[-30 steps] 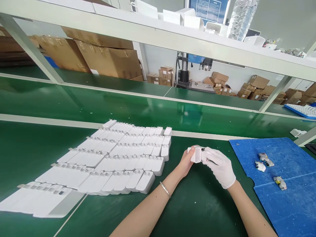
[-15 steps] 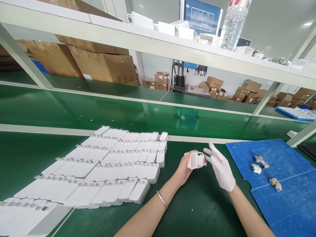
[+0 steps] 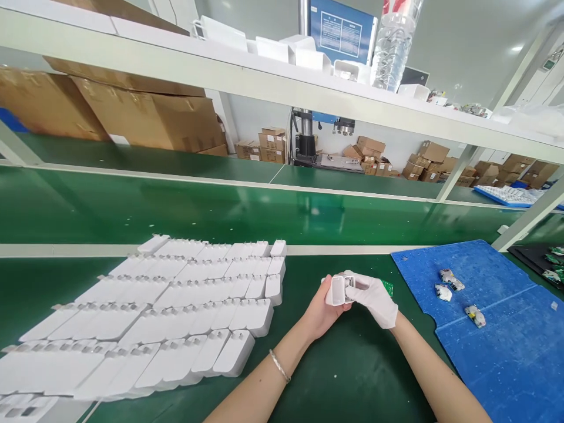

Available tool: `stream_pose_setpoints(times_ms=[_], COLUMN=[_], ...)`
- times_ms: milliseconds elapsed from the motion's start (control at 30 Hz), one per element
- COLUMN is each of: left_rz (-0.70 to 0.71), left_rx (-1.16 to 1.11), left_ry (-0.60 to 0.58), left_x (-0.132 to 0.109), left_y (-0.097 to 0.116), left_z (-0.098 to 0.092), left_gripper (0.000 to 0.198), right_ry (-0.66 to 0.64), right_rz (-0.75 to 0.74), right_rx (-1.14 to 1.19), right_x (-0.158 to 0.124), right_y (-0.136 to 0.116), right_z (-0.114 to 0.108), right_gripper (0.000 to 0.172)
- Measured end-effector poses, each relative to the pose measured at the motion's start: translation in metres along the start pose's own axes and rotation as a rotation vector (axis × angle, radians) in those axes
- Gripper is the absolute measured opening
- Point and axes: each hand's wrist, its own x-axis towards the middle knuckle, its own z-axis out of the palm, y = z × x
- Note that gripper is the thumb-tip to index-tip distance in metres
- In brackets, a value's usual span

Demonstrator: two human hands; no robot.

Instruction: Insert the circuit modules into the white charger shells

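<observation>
My bare left hand is wrapped round a white plastic housing, whose open end faces the camera. My right hand, in a white glove, has its fingers closed at the housing's right opening; whether they pinch a part inside is hidden. A green circuit board shows just behind the right hand. On the left, many white housings lie in slanted rows on the green table. Several small circuit assemblies rest on the blue sheet at the right.
A white shelf beam crosses above the table, with white housings and a plastic bottle on it. A black tray with green boards sits at the far right. Cardboard boxes and a drill press stand behind.
My right hand has moved left from beside the housing and closed its fingers at the opening. The green board behind it has come into sight. The camera view has shifted to the right.
</observation>
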Motion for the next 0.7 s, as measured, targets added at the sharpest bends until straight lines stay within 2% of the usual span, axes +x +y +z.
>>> stream_pose_setpoints(times_ms=[100, 167, 267, 333, 467, 533, 600, 700], left_rz=[-0.032, -0.023, 0.024, 0.048, 0.058, 0.051, 0.043, 0.035], left_rx=[-0.035, -0.049, -0.07, -0.085, -0.097, -0.096, -0.094, -0.088], left_ry=[0.043, 0.087, 0.136, 0.148, 0.16, 0.162, 0.163, 0.169], left_x=[0.0, 0.001, 0.003, 0.004, 0.002, 0.002, 0.001, 0.002], left_y=[0.002, 0.003, 0.007, 0.009, 0.012, 0.012, 0.011, 0.011], left_z=[0.001, 0.0, -0.002, -0.002, 0.0, 0.001, 0.002, 0.001], left_gripper=[0.039, 0.035, 0.028, 0.026, 0.025, 0.025, 0.026, 0.026], right_ry=[0.042, 0.167, 0.302, 0.318, 0.381, 0.468, 0.529, 0.534], right_rz=[0.004, 0.002, 0.071, 0.142, 0.211, 0.239, 0.255, 0.272], right_rx=[-0.29, -0.615, -0.905, -0.989, -1.038, -1.036, -1.013, -0.941], right_x=[-0.006, -0.011, -0.015, -0.014, -0.008, -0.006, -0.005, -0.001], right_y=[-0.013, -0.017, -0.009, 0.0, 0.006, 0.003, 0.001, 0.006], right_z=[-0.022, -0.043, -0.071, -0.083, -0.103, -0.113, -0.118, -0.109], right_gripper=[0.056, 0.059, 0.058, 0.055, 0.027, 0.03, 0.04, 0.051])
